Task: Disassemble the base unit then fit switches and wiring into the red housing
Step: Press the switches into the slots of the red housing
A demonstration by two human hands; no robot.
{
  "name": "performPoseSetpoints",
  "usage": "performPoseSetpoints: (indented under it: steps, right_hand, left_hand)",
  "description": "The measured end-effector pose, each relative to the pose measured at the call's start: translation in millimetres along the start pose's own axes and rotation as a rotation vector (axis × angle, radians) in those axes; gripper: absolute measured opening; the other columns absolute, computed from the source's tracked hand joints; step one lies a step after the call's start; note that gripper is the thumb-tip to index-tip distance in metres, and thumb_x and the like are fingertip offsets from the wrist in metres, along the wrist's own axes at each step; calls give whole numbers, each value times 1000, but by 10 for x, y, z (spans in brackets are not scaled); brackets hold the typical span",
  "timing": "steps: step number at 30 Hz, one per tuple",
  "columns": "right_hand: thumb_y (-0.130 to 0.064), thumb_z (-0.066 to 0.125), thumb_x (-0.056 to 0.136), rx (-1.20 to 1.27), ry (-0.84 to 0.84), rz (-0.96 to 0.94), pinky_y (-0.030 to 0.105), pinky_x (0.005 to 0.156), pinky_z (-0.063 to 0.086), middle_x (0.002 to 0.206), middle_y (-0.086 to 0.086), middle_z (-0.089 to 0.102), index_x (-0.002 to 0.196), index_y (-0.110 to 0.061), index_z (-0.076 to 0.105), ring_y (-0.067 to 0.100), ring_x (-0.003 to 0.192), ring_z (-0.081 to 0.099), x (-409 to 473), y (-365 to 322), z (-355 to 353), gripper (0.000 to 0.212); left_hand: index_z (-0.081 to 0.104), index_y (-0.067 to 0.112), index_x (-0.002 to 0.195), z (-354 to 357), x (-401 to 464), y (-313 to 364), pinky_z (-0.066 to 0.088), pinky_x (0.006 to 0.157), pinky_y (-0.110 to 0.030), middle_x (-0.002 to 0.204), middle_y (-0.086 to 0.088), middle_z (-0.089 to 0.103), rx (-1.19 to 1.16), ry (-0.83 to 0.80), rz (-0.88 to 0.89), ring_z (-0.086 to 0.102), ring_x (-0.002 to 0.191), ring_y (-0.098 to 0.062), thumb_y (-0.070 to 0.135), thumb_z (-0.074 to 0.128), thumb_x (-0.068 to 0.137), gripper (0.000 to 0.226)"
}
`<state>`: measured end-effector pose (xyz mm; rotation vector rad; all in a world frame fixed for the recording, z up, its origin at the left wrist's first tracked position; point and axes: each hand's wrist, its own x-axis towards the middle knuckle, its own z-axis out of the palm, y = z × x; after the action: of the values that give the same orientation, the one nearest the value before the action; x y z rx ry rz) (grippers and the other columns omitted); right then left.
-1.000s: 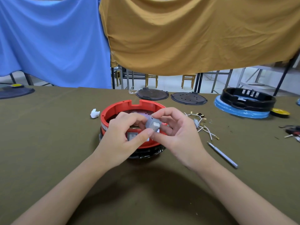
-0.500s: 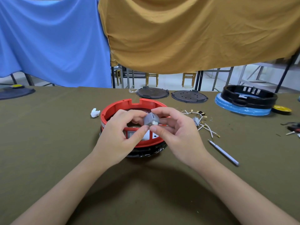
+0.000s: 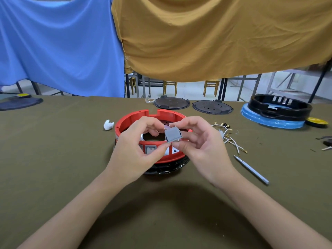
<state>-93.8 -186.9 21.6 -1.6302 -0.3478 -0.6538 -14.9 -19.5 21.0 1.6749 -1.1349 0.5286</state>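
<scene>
Both hands pinch grey switch (image 3: 172, 134): left hand (image 3: 138, 150) thumb below, right hand (image 3: 199, 142) fingers above and below. Switch held above red housing (image 3: 133, 119) front wall, terminals up-rear. Empty slot probably directly below, beside fitted switch (image 3: 150, 150).

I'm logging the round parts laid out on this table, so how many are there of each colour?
Red housing: 1
Black ring under the red housing: 1
Dark perforated discs at the far edge: 2
Black ring housing: 1
Blue-wrapped disc under it: 1
Yellow discs: 2
Dark disc at far left: 1
Total: 9
</scene>
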Motion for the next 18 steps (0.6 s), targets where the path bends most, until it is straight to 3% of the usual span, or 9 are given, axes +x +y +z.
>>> performPoseSetpoints:
  steps: [5,12,18]
  right_hand:
    - [-1,76,82,-171,33,-55,24,79,56,102,-5,71,100,-21,55,16,99,69,-25,17,19,34]
    - [-28,75,86,-286,18,21,23,64,51,90,-8,72,104,-24,63,11,74,65,-50,78,52,23]
    - [-26,70,90,-333,-49,10,15,66,46,90,-15,71,113,-24,67,6,72,63,-42,36,27,24]
  left_hand:
    - [65,21,103,-15,8,12,51,85,-25,100,10,67,-2,27,-8,63,95,-19,14,75,79,27]
    - [66,25,109,-23,36,68,50,84,-19,105,12,67,-47,-11,44,66,96,-16,15,72,85,27]
    - [69,21,108,-21,34,42,50,80,-16,98,8,71,-130,-30,-44,68,94,-17,23,72,86,22]
